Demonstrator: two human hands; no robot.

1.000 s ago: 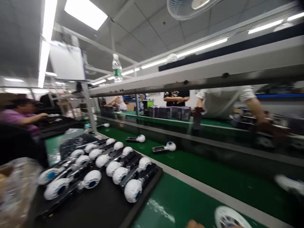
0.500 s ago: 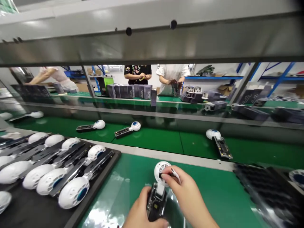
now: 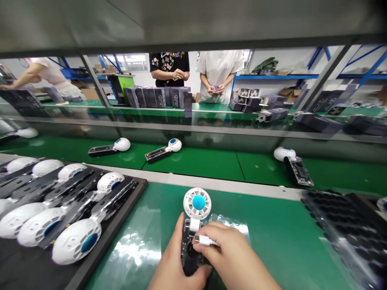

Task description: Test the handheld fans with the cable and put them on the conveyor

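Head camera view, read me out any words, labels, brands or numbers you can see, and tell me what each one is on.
No text here can be read with certainty.
Black T-shirt of the person across the line: coloured lettering, too blurred to read.
Dark boxes on the far bench: no legible print.
Handheld fan held by the left hand and right hand: no marking visible.
Fans in the black tray: none visible.
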